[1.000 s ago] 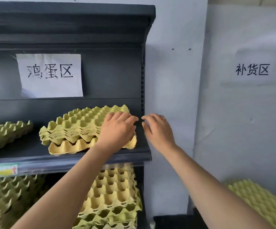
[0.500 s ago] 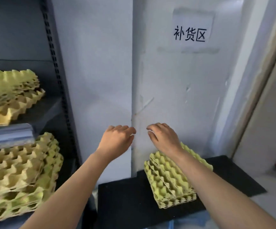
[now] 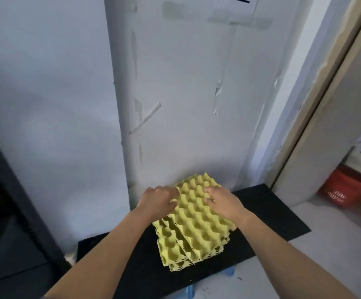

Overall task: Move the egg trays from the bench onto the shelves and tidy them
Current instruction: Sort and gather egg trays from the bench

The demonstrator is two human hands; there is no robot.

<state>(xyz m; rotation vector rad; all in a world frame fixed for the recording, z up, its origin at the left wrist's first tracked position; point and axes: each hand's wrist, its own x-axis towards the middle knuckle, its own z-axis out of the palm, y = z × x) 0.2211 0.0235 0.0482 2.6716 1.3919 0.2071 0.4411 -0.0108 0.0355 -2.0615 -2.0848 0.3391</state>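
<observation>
The egg trays (image 3: 197,229) are a yellow-green all over, patterned with a regular grid of round cups and peaks whose hollows shade darker, and they stand out against the plain matt black top of the bench (image 3: 272,221), under whose near edge light blue legs (image 3: 230,271) show. The wall (image 3: 45,93) is a pale bluish white with paler strips of tape (image 3: 145,118), and the door frame (image 3: 326,93) is cream-beige. The shelf unit (image 3: 7,169) is dark grey, the floor (image 3: 326,255) light grey, and the basket (image 3: 339,190) red-orange with a lattice of small whitish openings.
</observation>
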